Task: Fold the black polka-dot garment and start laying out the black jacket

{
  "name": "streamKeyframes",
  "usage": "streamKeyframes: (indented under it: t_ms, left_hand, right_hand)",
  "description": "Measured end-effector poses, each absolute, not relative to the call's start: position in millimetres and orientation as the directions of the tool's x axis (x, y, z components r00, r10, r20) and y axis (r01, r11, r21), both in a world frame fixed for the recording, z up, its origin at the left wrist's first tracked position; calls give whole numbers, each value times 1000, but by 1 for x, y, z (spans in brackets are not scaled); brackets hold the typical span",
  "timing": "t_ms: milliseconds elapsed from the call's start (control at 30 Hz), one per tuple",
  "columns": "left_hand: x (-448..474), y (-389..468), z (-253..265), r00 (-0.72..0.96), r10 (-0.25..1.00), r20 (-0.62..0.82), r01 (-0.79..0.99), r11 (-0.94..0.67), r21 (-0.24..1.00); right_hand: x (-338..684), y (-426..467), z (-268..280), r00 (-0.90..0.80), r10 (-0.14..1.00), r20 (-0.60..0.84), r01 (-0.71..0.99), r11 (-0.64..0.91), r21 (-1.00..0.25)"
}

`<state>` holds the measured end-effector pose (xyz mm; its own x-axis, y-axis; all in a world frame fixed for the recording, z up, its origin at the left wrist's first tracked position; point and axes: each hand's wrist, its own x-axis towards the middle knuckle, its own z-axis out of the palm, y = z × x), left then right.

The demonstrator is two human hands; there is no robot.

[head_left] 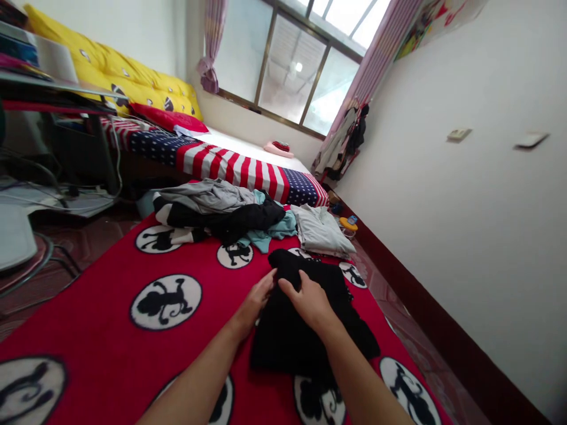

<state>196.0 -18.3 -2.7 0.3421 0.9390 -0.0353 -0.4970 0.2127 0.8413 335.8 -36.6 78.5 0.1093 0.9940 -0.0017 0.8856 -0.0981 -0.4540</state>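
black garment [305, 330] long axis running away, both hands on its left edge

Both hands rest on a black garment [305, 330] spread over the red blanket [101, 336]: the left hand [254, 304] at its left edge, the right hand [310, 302] flat on top. Just beyond lies a heap of clothes [221, 212], with a folded grey garment [319, 231] beside it.

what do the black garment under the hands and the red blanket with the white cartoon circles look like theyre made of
Black garment: looks like soft matte knit fabric, maybe cotton; it folds limply and shows no sheen. The left hand and right hand press on its upper edge. Red blanket with white cartoon circles: seems a thick plush or fleece textile, with a fuzzy, dull surface and soft-edged print. The exact fibre cannot be told.
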Motion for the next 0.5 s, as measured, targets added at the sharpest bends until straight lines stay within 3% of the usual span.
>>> streamKeyframes:
  t_ms: [100,200,300,367,500]
  left_hand:
    - [204,-28,2,569,821,43,-587,369,720]
    - [207,-28,0,629,773,75,-594,417,688]
    - [211,-23,-6,531,847,-2,-586,369,722]
    - [215,-20,-11,401,913,-71,-616,325,718]
    - [222,-16,-18,297,950,-97,-637,273,721]
  right_hand:
    - [336,-26,74,179,983,33,878,-144,-456]
    - [354,-27,58,219,974,62,743,-125,-658]
    - [377,-39,47,280,960,-3,366,-110,-924]
    - [395,-52,54,347,936,-63,193,-137,-972]
    - [438,-83,111,534,841,-79,124,-171,-977]
